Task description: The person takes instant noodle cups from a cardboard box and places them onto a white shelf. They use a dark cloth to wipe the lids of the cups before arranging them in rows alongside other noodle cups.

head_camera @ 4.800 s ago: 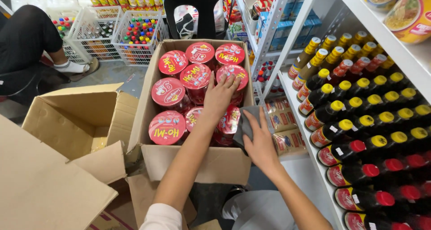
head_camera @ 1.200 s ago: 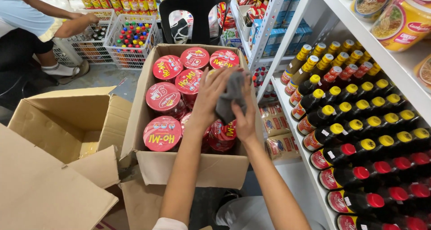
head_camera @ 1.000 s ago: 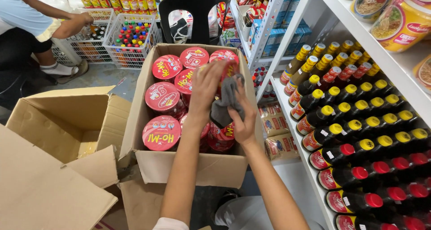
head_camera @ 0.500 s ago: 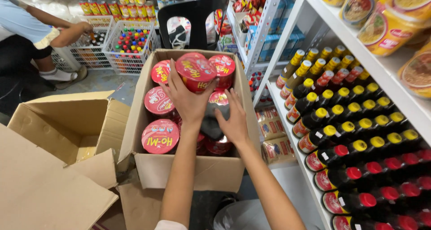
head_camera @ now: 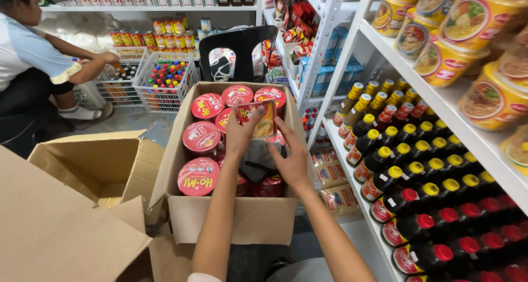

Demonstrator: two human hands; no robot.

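While the left hand grips the red noodle cup by its side and lifts it over the cardboard box, the right hand holds a grey cloth under it. The cup is tipped on its side, so it could slip and fall back on the other cups in the box. On the right, the shelf and its dark bottles are near, and an elbow could knock them.
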